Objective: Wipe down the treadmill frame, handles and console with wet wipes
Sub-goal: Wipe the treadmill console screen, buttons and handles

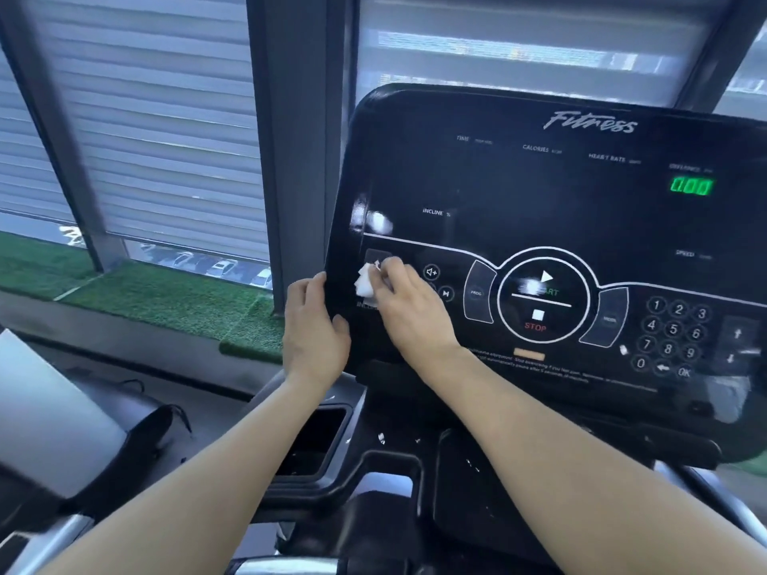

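Black glossy console (539,209) of the treadmill fills the right of my view, wipe at its lower left corner.

Largest first: window blinds (166,130) behind, a strip of green artificial turf (174,300) along the sill. Console face reads "Fitness" at top; green digits (691,187) lit at upper right; round START/STOP ring (543,296) at centre; number keypad (674,334) to its right. My left hand (313,329) grips the console's left edge, thumb on the front face, fingers wrapped round behind. My right hand (409,305) sits just beside it, fingers curled on a crumpled white wet wipe (367,284), pressing it against the incline buttons. Hands near each other, not touching.
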Motion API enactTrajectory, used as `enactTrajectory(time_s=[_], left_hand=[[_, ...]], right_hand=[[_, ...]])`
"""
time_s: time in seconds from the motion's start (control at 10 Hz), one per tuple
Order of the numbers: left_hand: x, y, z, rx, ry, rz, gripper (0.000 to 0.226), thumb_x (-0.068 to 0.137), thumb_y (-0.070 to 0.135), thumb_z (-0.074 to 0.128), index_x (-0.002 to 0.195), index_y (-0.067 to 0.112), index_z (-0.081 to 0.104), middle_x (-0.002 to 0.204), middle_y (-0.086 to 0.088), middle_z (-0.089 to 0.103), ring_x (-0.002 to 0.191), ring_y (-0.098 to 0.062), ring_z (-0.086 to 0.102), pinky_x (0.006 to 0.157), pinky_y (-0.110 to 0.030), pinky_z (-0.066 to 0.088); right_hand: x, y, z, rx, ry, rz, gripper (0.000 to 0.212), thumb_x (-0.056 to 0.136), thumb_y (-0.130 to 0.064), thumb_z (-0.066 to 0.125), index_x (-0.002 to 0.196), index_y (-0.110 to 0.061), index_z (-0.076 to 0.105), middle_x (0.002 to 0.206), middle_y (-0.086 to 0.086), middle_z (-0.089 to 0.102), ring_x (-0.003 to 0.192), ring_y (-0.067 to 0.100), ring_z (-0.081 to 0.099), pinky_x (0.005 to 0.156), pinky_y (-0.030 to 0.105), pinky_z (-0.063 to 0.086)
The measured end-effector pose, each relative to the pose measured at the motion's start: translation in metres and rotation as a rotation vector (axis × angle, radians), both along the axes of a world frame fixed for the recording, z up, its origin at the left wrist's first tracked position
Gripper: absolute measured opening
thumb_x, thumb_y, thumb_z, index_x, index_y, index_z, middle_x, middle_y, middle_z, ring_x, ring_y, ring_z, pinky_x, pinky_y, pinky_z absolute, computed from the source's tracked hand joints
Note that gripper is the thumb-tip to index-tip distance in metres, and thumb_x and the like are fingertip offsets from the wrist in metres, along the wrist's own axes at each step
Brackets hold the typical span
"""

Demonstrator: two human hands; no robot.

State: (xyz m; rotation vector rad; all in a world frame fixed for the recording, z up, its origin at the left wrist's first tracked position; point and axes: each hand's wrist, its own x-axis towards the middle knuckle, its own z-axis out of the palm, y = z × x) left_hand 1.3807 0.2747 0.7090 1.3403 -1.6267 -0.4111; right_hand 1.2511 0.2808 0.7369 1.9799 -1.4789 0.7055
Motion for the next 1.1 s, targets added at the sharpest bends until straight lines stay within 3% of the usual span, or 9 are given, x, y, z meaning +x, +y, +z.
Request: enactTrajectory(time_s=[0.3,0.4,0.5,0.6,0.7,0.8,0.9,1.0,1.1], left_hand=[[-0.052,0.034,0.011,-0.154,-0.141,-0.108,0.051,0.084,0.001,0.054,0.132,0.016,0.048,0.129,0.001,0.044,0.116,-0.017,0.047,0.082,-0.029,0.046],[-0.074,0.042,0.011,-0.169,-0.165,-0.173,0.050,0.084,0.001,0.055,0.131,0.015,0.050,0.128,0.002,0.044,0.117,-0.017,0.047,0.086,-0.029,0.046],[-0.098,0.052,0.010,-0.188,-0.177,-0.248,0.048,0.084,0.000,0.055,0.130,0.014,0.052,0.127,0.001,0.045,0.114,-0.016,0.049,0.085,-0.027,0.047],[-0.121,0.064,0.007,-0.188,-0.192,-0.311,0.047,0.083,0.001,0.056,0.128,0.014,0.054,0.125,0.003,0.045,0.112,-0.015,0.049,0.082,-0.029,0.049],[-0.141,0.075,0.006,-0.220,-0.226,-0.367,0.045,0.083,0.002,0.056,0.126,0.013,0.055,0.123,0.003,0.046,0.110,-0.016,0.051,0.080,-0.035,0.052],[-0.159,0.086,0.005,-0.252,-0.257,-0.429,0.041,0.084,0.003,0.056,0.125,0.013,0.057,0.122,0.005,0.048,0.106,-0.013,0.053,0.078,-0.029,0.051],[-0.177,0.098,0.004,-0.244,-0.279,-0.492,0.036,0.086,0.008,0.056,0.122,0.015,0.059,0.120,0.008,0.049,0.102,-0.012,0.055,0.078,-0.029,0.050],[-0.194,0.109,0.001,-0.237,-0.340,-0.557,0.031,0.089,0.016,0.057,0.120,0.017,0.061,0.116,0.008,0.051,0.099,-0.013,0.055,0.080,-0.028,0.047],[-0.210,0.121,-0.002,-0.238,-0.427,-0.624,0.030,0.091,0.026,0.056,0.120,0.020,0.061,0.116,0.010,0.051,0.103,-0.012,0.055,0.083,-0.026,0.044]], right_hand=[[-0.061,0.038,0.001,-0.022,-0.030,-0.052,0.040,0.072,0.005,0.048,0.110,0.008,0.063,0.101,0.008,0.034,0.070,0.026,0.058,0.055,0.030,0.049],[-0.085,0.051,0.000,-0.057,-0.023,-0.110,0.046,0.076,-0.003,0.034,0.109,0.005,0.065,0.100,0.006,0.035,0.071,0.022,0.059,0.054,0.025,0.047],[-0.110,0.066,-0.004,-0.085,-0.057,-0.138,0.040,0.076,-0.001,0.043,0.110,0.005,0.064,0.102,0.007,0.035,0.075,0.023,0.059,0.054,0.027,0.049],[-0.129,0.079,-0.007,-0.086,-0.104,-0.178,0.047,0.066,0.006,0.072,0.112,0.004,0.064,0.105,0.007,0.035,0.084,0.017,0.047,0.058,0.025,0.050],[-0.152,0.094,-0.012,-0.056,-0.121,-0.218,0.054,0.063,0.002,0.081,0.114,0.001,0.064,0.105,0.008,0.041,0.085,0.019,0.050,0.059,0.026,0.050],[-0.176,0.106,-0.012,-0.063,-0.142,-0.301,0.035,0.086,0.000,0.061,0.120,-0.001,0.059,0.105,0.013,0.052,0.088,0.024,0.051,0.069,0.029,0.047],[-0.198,0.126,-0.012,0.076,-0.252,-0.312,0.040,0.095,-0.003,0.034,0.131,-0.007,0.052,0.114,0.016,0.047,0.097,0.025,0.041,0.073,0.023,0.024],[-0.214,0.143,-0.016,-0.008,-0.433,-0.320,0.029,0.099,-0.019,0.035,0.117,-0.013,0.057,0.106,0.006,0.052,0.092,0.021,0.047,0.067,0.024,0.027],[-0.223,0.158,-0.012,-0.070,-0.483,-0.441,0.028,0.098,-0.047,0.039,0.088,-0.021,0.046,0.086,-0.008,0.054,0.079,0.008,0.050,0.064,0.023,0.034]])
